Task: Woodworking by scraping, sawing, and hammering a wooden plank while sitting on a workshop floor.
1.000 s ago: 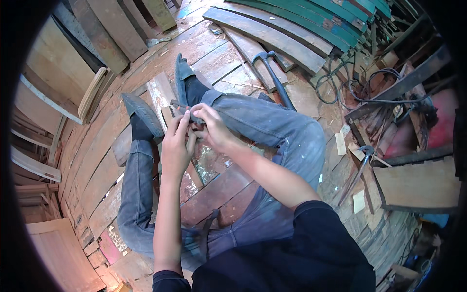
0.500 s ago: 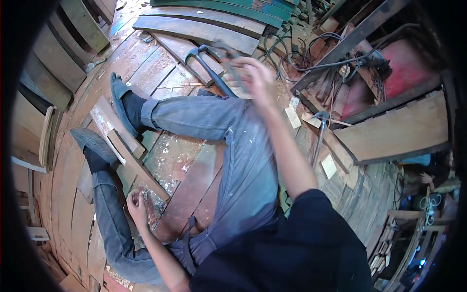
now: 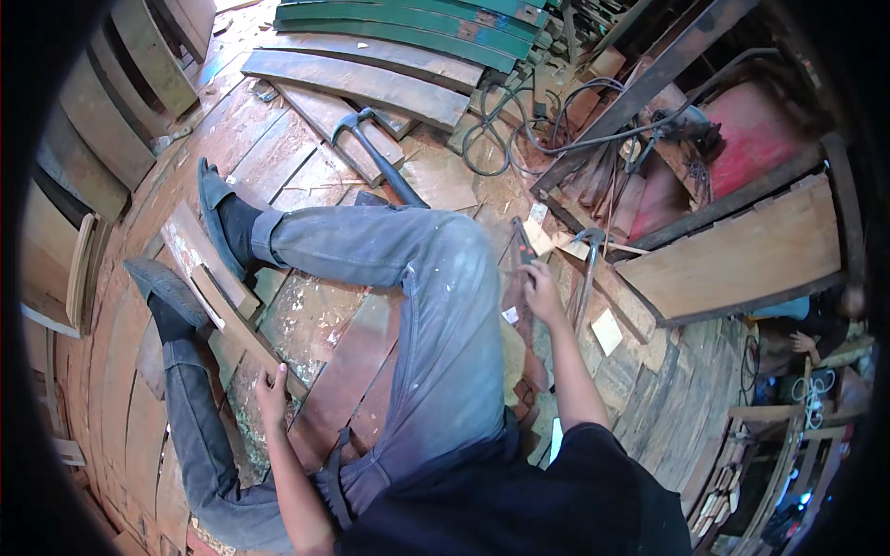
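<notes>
My left hand [image 3: 272, 397] grips the near end of a narrow wooden strip [image 3: 236, 322], thumb on top. The strip slants away between my legs toward my feet, beside a wider board [image 3: 193, 233]. To the right of my bent knee, my right hand [image 3: 543, 292] is closed round a dark, narrow tool [image 3: 523, 243] with orange-red marks; its exact kind is unclear. A claw hammer [image 3: 378, 153] with a dark handle lies beyond my knee. Another hammer [image 3: 588, 269] rests just right of my right hand.
Green planks [image 3: 399, 32] and brown boards [image 3: 357, 76] are stacked ahead. Coiled cable [image 3: 505, 139] lies to their right, near a wooden frame [image 3: 640, 102] and a panel [image 3: 742, 250]. Boards [image 3: 102, 120] lean at left. Another person's hand [image 3: 804, 343] shows far right.
My right hand came back from beyond my knee to its right side, still holding the dark tool. My left hand moved slightly forward and took hold of the wooden strip's end.
</notes>
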